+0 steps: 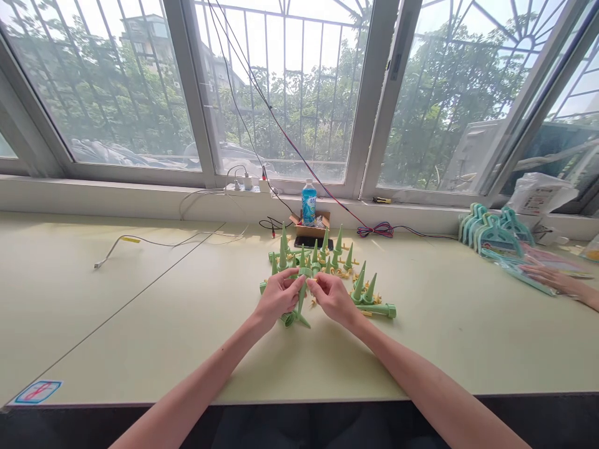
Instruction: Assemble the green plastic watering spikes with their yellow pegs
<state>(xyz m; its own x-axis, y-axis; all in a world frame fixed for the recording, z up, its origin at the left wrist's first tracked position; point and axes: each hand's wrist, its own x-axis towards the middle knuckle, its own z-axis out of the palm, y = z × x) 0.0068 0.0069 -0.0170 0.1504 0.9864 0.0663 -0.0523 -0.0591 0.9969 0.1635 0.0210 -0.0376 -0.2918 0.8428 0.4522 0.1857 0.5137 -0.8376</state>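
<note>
Between my hands, over the near side of a cluster of parts, is a green plastic watering spike (302, 301) with its point downward. My left hand (279, 294) is closed around it near its wider collar. Fingers pinched, my right hand (334, 298) meets the spike's side with a small yellow valve (312, 280), mostly hidden by the fingertips. More green spikes (358, 287) stand on their caps just beyond, and one spike (379, 309) lies flat to the right. Loose yellow valves (347, 273) are scattered among them.
Behind the spikes are a dark phone (304, 242) and a small cardboard box (322, 227) with a blue bottle (309, 202). Cables (377, 230) cross the table (163, 337). At right, green hangers (491, 231) lie near another person's hand (552, 279).
</note>
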